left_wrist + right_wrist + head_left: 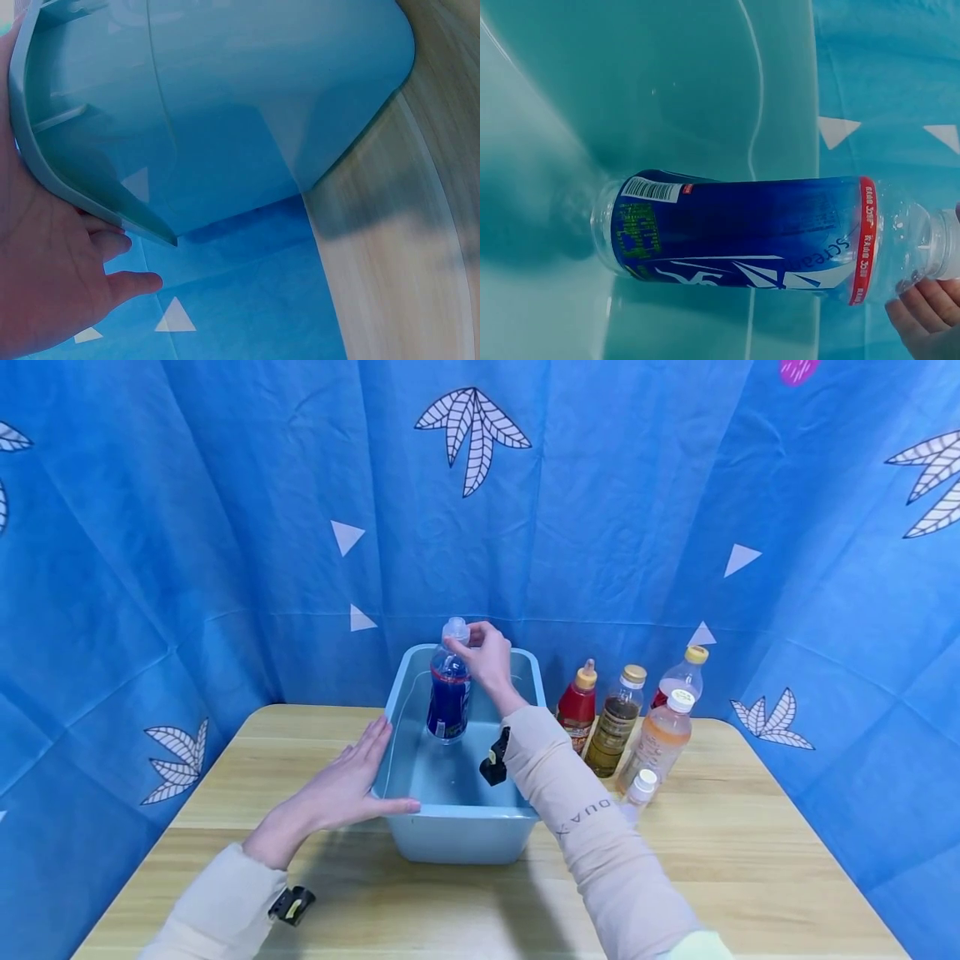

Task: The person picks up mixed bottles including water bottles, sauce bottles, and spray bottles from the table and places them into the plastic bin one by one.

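Observation:
A light blue plastic bin (467, 839) sits on the wooden table. Inside it, toward the back left, a clear drink bottle with a dark blue label (448, 697) stands upright. My right hand (487, 653) pinches this bottle at its cap and neck. In the right wrist view, fingertips (930, 307) lie against the neck, below the whitish cap; whether the bottle's base touches the bin floor I cannot tell. My left hand (348, 785) rests on the bin's near left corner, fingers straight along the left side and thumb on the front rim.
Right of the bin stand a red sauce bottle (576, 710), a yellow-capped bottle of brownish liquid (615, 731), a white-capped bottle of orange liquid (660, 735), another yellow-capped bottle (684, 677) and a small white-capped bottle (642, 787), partly behind my right sleeve. A blue curtain (600, 485) hangs behind.

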`<action>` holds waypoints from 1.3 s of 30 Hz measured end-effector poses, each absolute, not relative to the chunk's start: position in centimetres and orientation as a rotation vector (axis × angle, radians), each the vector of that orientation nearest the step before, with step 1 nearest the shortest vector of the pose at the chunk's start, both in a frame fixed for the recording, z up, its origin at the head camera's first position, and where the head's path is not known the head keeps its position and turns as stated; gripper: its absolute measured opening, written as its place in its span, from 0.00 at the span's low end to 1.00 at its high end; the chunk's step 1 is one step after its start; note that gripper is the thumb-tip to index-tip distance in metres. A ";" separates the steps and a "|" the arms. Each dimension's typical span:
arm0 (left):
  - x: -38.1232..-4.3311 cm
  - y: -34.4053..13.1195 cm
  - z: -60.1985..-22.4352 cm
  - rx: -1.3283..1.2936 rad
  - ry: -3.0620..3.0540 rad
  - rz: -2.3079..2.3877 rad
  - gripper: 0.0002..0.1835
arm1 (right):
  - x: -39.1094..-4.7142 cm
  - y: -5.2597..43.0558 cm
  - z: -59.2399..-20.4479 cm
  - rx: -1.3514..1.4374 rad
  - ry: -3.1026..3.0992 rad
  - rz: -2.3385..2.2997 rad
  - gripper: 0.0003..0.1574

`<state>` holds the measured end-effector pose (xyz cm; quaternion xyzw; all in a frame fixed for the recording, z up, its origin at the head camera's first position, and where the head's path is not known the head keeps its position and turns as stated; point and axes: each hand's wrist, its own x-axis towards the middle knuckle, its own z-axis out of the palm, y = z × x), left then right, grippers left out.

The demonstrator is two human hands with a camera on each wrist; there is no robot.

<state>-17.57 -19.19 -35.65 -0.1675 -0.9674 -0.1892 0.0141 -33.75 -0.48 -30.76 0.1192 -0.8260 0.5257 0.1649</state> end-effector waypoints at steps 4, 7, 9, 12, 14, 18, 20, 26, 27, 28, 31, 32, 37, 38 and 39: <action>-17.6 -19.2 -35.7 -0.523 -3.009 -0.592 0.63 | -34.0 -0.7 -31.5 0.308 -2.365 1.528 0.23; -17.6 -19.2 -35.7 -0.525 -3.010 -0.594 0.63 | -34.1 -0.9 -31.9 0.302 -2.373 1.547 0.23; -17.5 -19.2 -35.7 -0.524 -3.011 -0.597 0.63 | -34.1 -0.9 -32.1 0.303 -2.378 1.548 0.23; -17.5 -19.1 -35.6 -0.523 -3.012 -0.598 0.63 | -34.2 -1.0 -32.3 0.303 -2.387 1.542 0.23; -17.5 -19.1 -35.6 -0.526 -3.009 -0.597 0.62 | -34.3 -1.0 -32.5 0.294 -2.396 1.544 0.23; -17.4 -19.1 -35.6 -0.536 -3.004 -0.587 0.63 | -34.5 -1.1 -32.9 0.285 -2.407 1.549 0.22; -17.4 -19.2 -35.6 -0.537 -3.004 -0.580 0.63 | -34.5 -1.1 -33.0 0.286 -2.408 1.546 0.22; -17.5 -19.2 -35.7 -0.530 -3.007 -0.589 0.63 | -34.5 -1.3 -33.2 0.305 -2.416 1.521 0.21; -17.5 -19.1 -35.7 -0.529 -3.005 -0.592 0.63 | -34.5 -1.3 -33.2 0.306 -2.419 1.523 0.21; -17.5 -19.1 -35.7 -0.529 -3.005 -0.592 0.63 | -34.4 -1.3 -33.2 0.306 -2.420 1.525 0.21; -17.5 -19.1 -35.7 -0.532 -3.003 -0.596 0.62 | -34.5 -1.3 -33.3 0.307 -2.423 1.534 0.21; -17.5 -19.1 -35.7 -0.533 -3.002 -0.597 0.62 | -34.5 -1.3 -33.3 0.307 -2.426 1.536 0.21; -17.5 -19.1 -35.7 -0.538 -2.997 -0.593 0.62 | -34.7 -1.4 -33.4 0.295 -2.443 1.542 0.22; -17.6 -19.1 -35.7 -0.539 -2.997 -0.589 0.62 | -34.7 -1.4 -33.4 0.292 -2.447 1.541 0.22; -17.6 -19.1 -35.7 -0.541 -2.996 -0.588 0.62 | -34.7 -1.4 -33.4 0.291 -2.450 1.539 0.22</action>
